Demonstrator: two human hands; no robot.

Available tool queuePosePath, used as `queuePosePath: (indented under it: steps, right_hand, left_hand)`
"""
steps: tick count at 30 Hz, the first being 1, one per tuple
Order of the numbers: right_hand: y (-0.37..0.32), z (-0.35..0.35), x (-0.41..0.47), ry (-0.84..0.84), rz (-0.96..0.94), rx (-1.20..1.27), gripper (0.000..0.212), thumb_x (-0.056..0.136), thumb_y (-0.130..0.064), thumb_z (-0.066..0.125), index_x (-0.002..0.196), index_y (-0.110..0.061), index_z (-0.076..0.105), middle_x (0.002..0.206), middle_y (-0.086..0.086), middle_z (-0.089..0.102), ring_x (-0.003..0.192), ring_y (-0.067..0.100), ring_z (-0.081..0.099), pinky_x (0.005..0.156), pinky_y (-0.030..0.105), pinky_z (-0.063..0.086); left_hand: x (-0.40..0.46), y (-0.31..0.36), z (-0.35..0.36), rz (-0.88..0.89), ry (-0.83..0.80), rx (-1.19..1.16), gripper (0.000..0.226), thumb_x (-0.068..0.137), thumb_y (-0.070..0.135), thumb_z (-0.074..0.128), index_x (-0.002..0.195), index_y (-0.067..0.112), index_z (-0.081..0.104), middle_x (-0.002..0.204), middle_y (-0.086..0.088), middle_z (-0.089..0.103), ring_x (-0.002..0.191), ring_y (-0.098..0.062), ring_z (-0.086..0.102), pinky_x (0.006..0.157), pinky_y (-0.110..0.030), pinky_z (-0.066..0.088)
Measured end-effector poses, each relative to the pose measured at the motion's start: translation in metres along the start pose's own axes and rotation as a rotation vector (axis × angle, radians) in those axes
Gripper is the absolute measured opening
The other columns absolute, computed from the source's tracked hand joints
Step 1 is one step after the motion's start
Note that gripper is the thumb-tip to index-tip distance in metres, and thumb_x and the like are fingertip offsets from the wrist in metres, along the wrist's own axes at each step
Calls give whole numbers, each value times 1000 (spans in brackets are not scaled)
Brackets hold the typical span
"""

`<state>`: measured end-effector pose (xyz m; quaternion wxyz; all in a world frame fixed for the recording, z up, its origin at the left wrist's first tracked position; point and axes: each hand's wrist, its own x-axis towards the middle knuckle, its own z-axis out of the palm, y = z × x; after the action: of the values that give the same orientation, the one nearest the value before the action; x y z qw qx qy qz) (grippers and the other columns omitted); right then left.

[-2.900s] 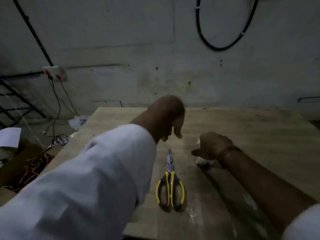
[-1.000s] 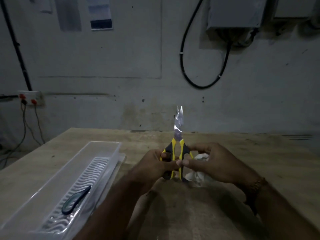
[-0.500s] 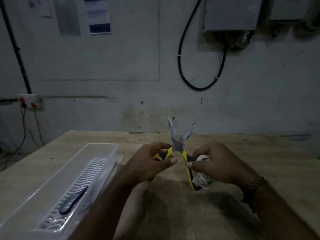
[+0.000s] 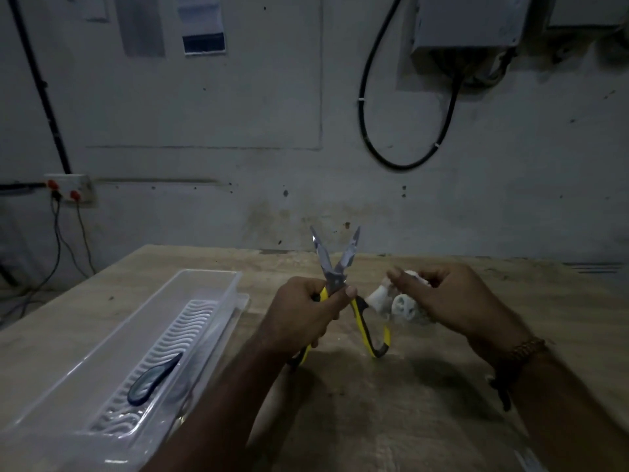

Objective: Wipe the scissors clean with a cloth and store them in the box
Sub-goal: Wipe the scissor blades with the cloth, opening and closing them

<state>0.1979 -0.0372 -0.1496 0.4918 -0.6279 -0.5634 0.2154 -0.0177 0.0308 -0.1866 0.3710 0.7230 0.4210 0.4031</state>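
My left hand (image 4: pixel 303 313) grips the yellow-and-black scissors (image 4: pixel 340 267) by one handle, near the pivot. The scissors point up with their blades spread apart, and the other handle loop hangs free to the right. My right hand (image 4: pixel 449 298) holds a crumpled white cloth (image 4: pixel 401 303) just right of the scissors, a little apart from the free handle. A clear plastic box (image 4: pixel 218 279) with a wavy ribbed insert lies on the left of the wooden table (image 4: pixel 374 420).
A dark, teardrop-shaped object (image 4: pixel 151 379) lies inside the box on the insert. Behind the table stands a grey wall with a black cable loop (image 4: pixel 401 161) and a socket with red plugs (image 4: pixel 68 190) at the left.
The scissors went from closed to blades spread wide. My right hand let go of the right handle and drew away to the right with the cloth.
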Motion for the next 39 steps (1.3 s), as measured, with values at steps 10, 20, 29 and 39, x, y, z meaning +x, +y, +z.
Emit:
queuePosePath:
  steps: [10, 20, 29, 39]
  right_hand:
    - [-3, 14, -4, 555, 6, -203, 46, 81, -53, 77, 77, -9, 65, 68, -4, 61, 62, 15, 59, 50, 22, 33]
    - [-8, 44, -13, 317, 40, 163, 46, 91, -49, 69, 79, -6, 78, 72, 10, 78, 73, 27, 76, 65, 48, 64]
    - [-14, 16, -4, -134, 365, 765, 26, 99, -12, 57, 113, 2, 74, 109, 15, 80, 99, 28, 75, 87, 36, 63]
    - [-15, 34, -13, -148, 262, 513, 20, 93, -19, 68, 102, -7, 81, 100, 16, 81, 88, 26, 75, 89, 42, 59]
  left_hand:
    - [0, 4, 1, -68, -201, -72, 45, 93, 52, 70, 73, 12, 65, 55, -1, 53, 40, -13, 49, 49, -30, 46]
    - [-4, 9, 5, -93, -278, -83, 44, 96, 45, 68, 65, 16, 58, 51, 2, 48, 38, -11, 44, 42, -22, 39]
    - [-9, 16, -4, -92, -360, -188, 45, 101, 39, 64, 62, 17, 54, 53, -1, 41, 39, -11, 35, 41, -24, 32]
    - [-15, 23, 0, -161, -493, -224, 38, 107, 33, 56, 72, 21, 64, 55, 10, 42, 44, -2, 35, 45, -23, 30]
